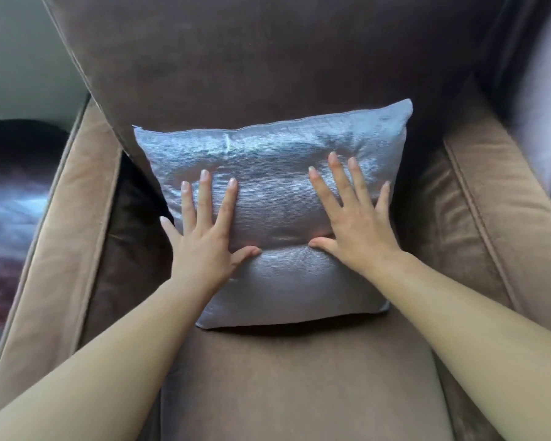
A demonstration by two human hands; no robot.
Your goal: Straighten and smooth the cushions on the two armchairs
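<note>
A shiny silver-blue square cushion (pixel 274 198) leans against the backrest of a brown velvet armchair (pixel 268 65), its lower edge on the seat. My left hand (pixel 206 237) lies flat on the cushion's left half, fingers spread, palm pressing in. My right hand (pixel 353 218) lies flat on its right half in the same way. The fabric dents under both palms and shows a crease between the thumbs. Neither hand grips anything.
The brown seat cushion (pixel 299 383) fills the foreground. Padded armrests stand on the left (pixel 64 237) and on the right (pixel 503 198). A dark and reddish rug (pixel 4 198) shows left of the chair. A blurred pale shape (pixel 544 100) is at the far right.
</note>
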